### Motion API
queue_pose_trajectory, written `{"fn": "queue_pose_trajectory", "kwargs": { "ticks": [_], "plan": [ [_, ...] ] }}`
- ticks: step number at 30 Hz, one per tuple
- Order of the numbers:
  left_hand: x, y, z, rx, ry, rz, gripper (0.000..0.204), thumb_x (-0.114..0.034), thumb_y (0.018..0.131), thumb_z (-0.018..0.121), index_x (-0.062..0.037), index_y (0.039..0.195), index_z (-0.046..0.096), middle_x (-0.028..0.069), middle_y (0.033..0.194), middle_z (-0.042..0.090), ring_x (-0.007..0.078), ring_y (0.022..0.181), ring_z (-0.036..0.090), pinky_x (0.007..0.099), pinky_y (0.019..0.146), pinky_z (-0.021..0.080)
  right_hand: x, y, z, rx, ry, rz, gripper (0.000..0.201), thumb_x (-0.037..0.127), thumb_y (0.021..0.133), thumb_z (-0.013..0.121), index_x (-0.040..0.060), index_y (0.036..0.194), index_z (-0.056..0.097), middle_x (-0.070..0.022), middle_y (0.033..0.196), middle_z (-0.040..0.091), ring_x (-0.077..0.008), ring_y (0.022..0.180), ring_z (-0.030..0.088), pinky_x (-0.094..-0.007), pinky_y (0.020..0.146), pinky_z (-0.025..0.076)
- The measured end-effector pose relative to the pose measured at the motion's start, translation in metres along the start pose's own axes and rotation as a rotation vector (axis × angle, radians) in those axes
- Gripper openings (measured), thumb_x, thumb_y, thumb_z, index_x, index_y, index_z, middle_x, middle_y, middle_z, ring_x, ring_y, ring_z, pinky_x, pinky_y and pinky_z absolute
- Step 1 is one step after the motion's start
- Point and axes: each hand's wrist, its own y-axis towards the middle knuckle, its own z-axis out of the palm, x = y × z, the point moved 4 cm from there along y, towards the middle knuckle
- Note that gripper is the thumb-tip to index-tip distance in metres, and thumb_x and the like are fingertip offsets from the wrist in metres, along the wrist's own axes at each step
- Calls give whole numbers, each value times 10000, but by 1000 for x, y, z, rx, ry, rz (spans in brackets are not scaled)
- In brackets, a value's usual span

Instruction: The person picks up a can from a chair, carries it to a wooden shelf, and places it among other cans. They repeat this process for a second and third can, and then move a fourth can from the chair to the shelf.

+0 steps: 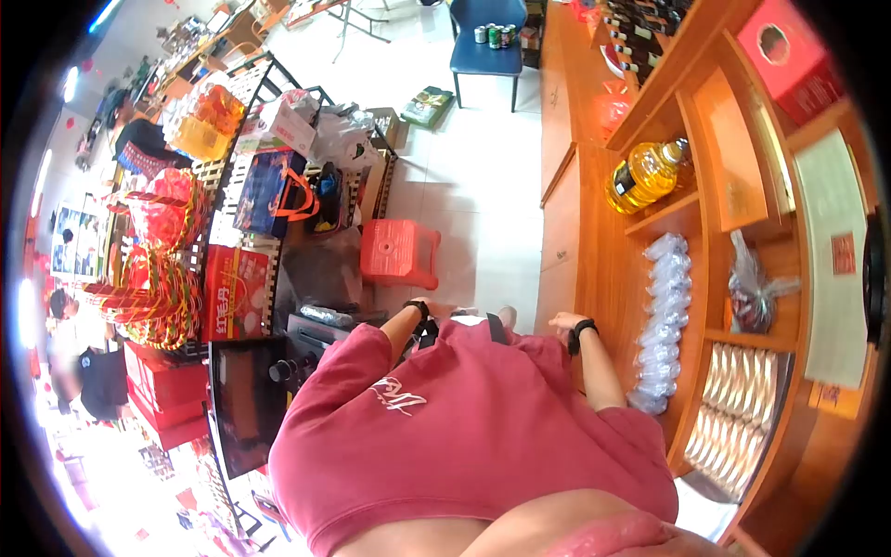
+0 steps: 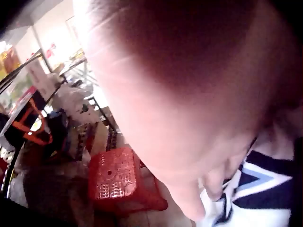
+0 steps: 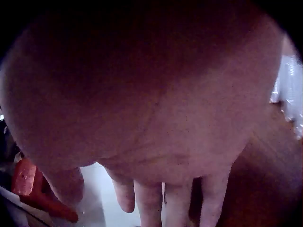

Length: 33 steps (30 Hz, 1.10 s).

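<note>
At the front of the red shirt (image 1: pixel 464 408), the left hand (image 1: pixel 434 304) hangs low beside the body. The left wrist view shows that hand (image 2: pixel 175 113) large, with its fingers pointing down beside white and navy patterned cloth (image 2: pixel 265 184); whether they touch the cloth is unclear. On the other side, the right hand (image 1: pixel 562 320) is held out near the wooden cabinet's edge. Its palm (image 3: pixel 156 109) fills much of the right wrist view, the fingers extended downward and slightly apart, with nothing seen in them.
A red stool (image 1: pixel 399 251) stands ahead on the left, beside racks of bags and boxes. Along the right run wooden shelves (image 1: pixel 603 251) with an oil bottle (image 1: pixel 645 176) and plastic-wrapped items (image 1: pixel 664 316). Further ahead is a blue chair (image 1: pixel 487 56) holding cans.
</note>
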Motion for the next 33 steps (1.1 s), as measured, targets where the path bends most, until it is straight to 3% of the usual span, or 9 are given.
{"fn": "queue_pose_trajectory", "kwargs": {
  "ticks": [5, 12, 15, 20, 21, 23, 29, 30, 33],
  "plan": [
    [-7, -6, -37, -11, -150, -9, 692, -647, 943, 522, -157, 1429, 476, 73, 1401, 500, 265, 1248, 496, 451, 1031, 401, 56, 14, -72, -274, 66, -148, 491, 439, 963, 636, 32, 1234, 584, -100, 936, 664, -223, 846, 633, -401, 742, 514],
    [-38, 11, -95, -3, -328, 24, 837, -723, 974, 429, -144, 1573, 348, 78, 1623, 402, 289, 1444, 413, 476, 1176, 332, 117, 39, -152, -254, 34, -99, 468, 424, 947, 652, 47, 1220, 597, -68, 929, 662, -197, 764, 629, -389, 659, 512],
    [-86, -2, -153, 124, -515, 190, 790, -724, 925, 509, -119, 1432, 542, 64, 1419, 609, 203, 1158, 575, 398, 966, 449, 115, 88, -182, -214, 29, -81, 426, 390, 955, 639, 32, 1186, 638, -90, 936, 681, -209, 766, 654, -387, 656, 526],
    [-106, 36, -300, 167, 26, 22, 305, -468, 840, 644, -164, 823, 619, -6, 845, 643, 189, 674, 539, 331, 624, 421, 145, 102, -228, -225, 186, 39, 353, 319, 953, 631, -20, 982, 725, -153, 831, 717, -263, 771, 700, -423, 681, 565],
    [-98, 78, -320, 182, 206, 95, 329, -447, 815, 661, -120, 855, 671, 36, 878, 696, 218, 650, 608, 366, 570, 457, 161, 106, -241, -158, 149, 59, 350, 319, 948, 639, -17, 976, 734, -155, 820, 720, -266, 770, 701, -431, 697, 572],
    [-139, 10, -370, -103, 224, -31, 403, -435, 785, 681, -78, 968, 717, 85, 982, 746, 233, 741, 698, 413, 598, 516, 201, 116, -269, -166, 121, 43, 321, 301, 953, 620, -8, 923, 704, -128, 785, 695, -242, 710, 659, -404, 629, 523],
    [-103, 138, -430, 140, 198, 7, 548, -463, 814, 713, -48, 1170, 748, 167, 1110, 752, 260, 936, 736, 398, 821, 583, 323, 171, -334, -343, 97, -210, 354, 349, 938, 644, 21, 1071, 659, -128, 964, 702, -223, 862, 654, -372, 785, 532],
    [-141, 54, -446, 88, 229, -76, 632, -504, 820, 705, -57, 1267, 703, 144, 1200, 732, 248, 955, 733, 393, 840, 582, 354, 169, -343, -319, 128, -274, 368, 330, 928, 664, 14, 1117, 665, -146, 1027, 717, -231, 946, 666, -373, 849, 537],
    [-166, 13, -465, 170, 80, -36, 651, -489, 832, 687, -66, 1326, 666, 124, 1301, 699, 251, 993, 727, 399, 854, 579, 414, 179, -367, -349, 148, -395, 386, 235, 955, 634, -12, 1251, 620, -111, 1011, 693, -172, 825, 644, -334, 760, 532]
  ]
}}
